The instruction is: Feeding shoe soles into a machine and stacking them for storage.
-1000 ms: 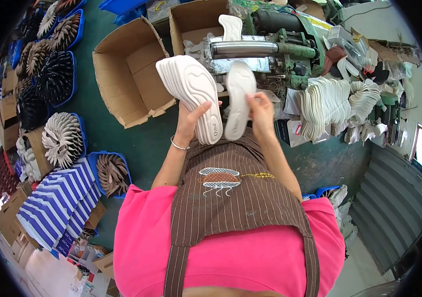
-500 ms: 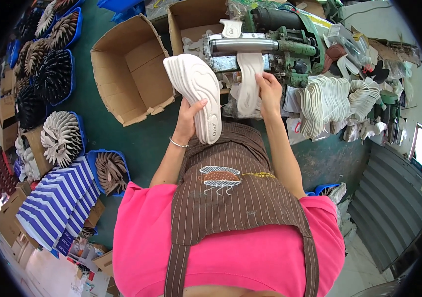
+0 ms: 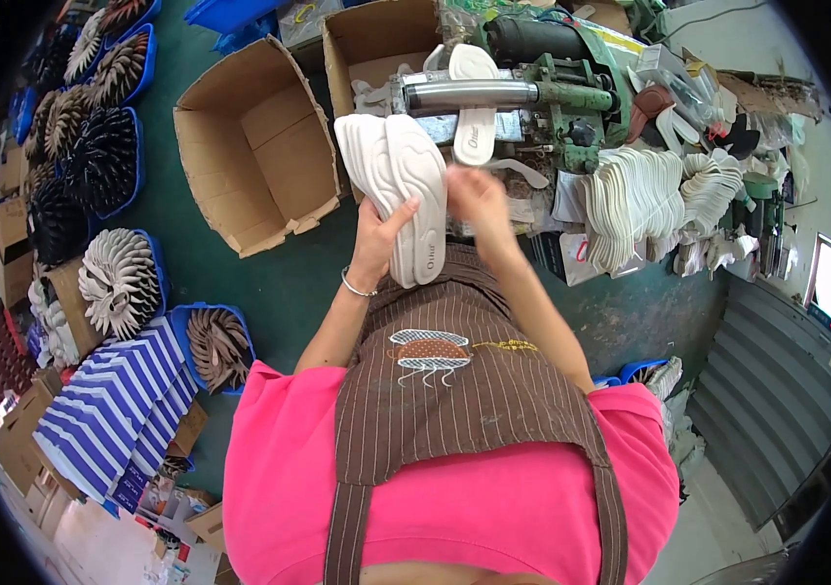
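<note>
My left hand (image 3: 376,239) grips a thick stack of white shoe insoles (image 3: 417,214), thumb across the top one, with the heel ends toward me. Just right of the stack, my right hand (image 3: 481,203) is smeared by motion; its fingertips are near the stack's edge, and whether they touch or pinch anything is unclear. Beyond the hands, a single white insole (image 3: 475,136) lies lengthwise through a machine, passing beneath its shiny metal roller (image 3: 469,94) and showing on both sides.
Two open cardboard boxes (image 3: 284,161) stand left of the green machine (image 3: 571,97). Rows of white insoles (image 3: 635,205) sit to its right. Blue baskets (image 3: 137,161) of fanned insoles line the far left, near a blue-and-white striped box (image 3: 113,400). A grey corrugated panel (image 3: 771,400) stands at the right.
My right hand has let go of the insole at the roller and come left toward the stack. That insole has moved farther under the roller, away from me. My left hand still holds the stack.
</note>
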`<state>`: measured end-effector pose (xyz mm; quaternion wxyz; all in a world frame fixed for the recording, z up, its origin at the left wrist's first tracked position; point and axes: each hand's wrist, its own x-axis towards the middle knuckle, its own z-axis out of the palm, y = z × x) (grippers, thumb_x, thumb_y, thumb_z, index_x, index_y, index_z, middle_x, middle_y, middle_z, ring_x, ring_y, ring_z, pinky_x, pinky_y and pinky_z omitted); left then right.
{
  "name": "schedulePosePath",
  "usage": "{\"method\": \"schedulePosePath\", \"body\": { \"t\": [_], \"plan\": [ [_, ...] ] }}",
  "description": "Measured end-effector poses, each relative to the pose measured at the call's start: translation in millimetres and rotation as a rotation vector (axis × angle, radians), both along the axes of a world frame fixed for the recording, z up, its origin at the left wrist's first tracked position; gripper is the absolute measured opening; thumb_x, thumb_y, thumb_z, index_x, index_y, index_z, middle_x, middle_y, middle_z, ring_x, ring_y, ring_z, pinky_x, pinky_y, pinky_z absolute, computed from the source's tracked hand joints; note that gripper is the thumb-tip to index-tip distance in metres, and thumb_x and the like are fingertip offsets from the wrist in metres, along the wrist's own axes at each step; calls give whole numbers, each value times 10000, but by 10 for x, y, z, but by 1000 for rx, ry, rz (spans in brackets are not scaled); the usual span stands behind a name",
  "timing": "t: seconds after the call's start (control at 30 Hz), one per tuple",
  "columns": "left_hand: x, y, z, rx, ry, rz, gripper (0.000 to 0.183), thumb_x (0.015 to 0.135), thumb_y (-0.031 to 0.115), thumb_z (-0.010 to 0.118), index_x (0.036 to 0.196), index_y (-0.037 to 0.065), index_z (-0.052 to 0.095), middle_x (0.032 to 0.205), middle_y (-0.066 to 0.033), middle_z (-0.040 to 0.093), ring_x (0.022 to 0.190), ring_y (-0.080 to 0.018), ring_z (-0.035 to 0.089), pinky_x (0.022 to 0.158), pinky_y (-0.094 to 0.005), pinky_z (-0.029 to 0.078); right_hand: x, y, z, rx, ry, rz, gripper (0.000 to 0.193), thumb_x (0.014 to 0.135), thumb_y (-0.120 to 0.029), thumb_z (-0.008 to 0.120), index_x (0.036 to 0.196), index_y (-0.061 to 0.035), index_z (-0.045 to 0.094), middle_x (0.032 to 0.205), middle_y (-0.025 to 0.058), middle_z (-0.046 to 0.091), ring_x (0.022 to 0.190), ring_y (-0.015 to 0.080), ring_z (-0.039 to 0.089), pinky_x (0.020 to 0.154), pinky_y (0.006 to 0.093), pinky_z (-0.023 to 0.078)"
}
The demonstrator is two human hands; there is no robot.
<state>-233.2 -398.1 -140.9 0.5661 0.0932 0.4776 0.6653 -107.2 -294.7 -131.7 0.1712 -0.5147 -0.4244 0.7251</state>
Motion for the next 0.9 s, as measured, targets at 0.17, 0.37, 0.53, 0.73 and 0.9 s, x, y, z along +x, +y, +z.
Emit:
{"method": "schedulePosePath", "body": {
  "t": [0.17, 0.37, 0.53, 0.73, 0.9],
  "plan": [
    [-59, -7, 50, 25, -51, 34, 352, 869, 143, 623, 1155, -25, 507, 1056, -77, 599, 948, -154, 586, 805, -274, 482, 258, 70, -237, 82, 28, -286, 172, 851, -93, 613, 992, -4, 571, 864, 63, 650, 753, 131, 623, 696, 250, 500],
    [39, 15, -48, -7, 43, 21, 326, 898, 172, 591, 1156, -13, 515, 1078, -83, 601, 927, -120, 586, 783, -250, 480, -17, -42, -47, -71, 137, -133, 184, 863, -110, 609, 993, 14, 572, 867, 70, 652, 720, 120, 625, 675, 245, 511],
    [-13, 14, 37, 115, -198, 41, 432, 958, 314, 462, 1217, -32, 447, 1109, -102, 589, 1000, -169, 568, 888, -299, 440, 264, 19, -294, 91, 62, -291, 177, 866, -101, 601, 995, 16, 573, 872, 83, 651, 755, 119, 617, 675, 261, 506],
    [49, 25, -105, 43, 46, -70, 411, 964, 281, 452, 1230, -33, 439, 1149, -121, 567, 1021, -175, 561, 890, -306, 446, 30, -24, -107, 14, 78, -120, 188, 862, -156, 624, 1004, -40, 586, 878, 41, 656, 733, 93, 611, 657, 232, 489],
    [49, 110, 57, 162, -217, 58, 402, 971, 273, 429, 1225, -38, 435, 1137, -142, 572, 1030, -211, 579, 890, -323, 478, 216, 69, -384, 86, 63, -275, 182, 856, -133, 624, 1010, -43, 586, 830, 26, 644, 698, 80, 596, 613, 236, 485]
  ]
}}
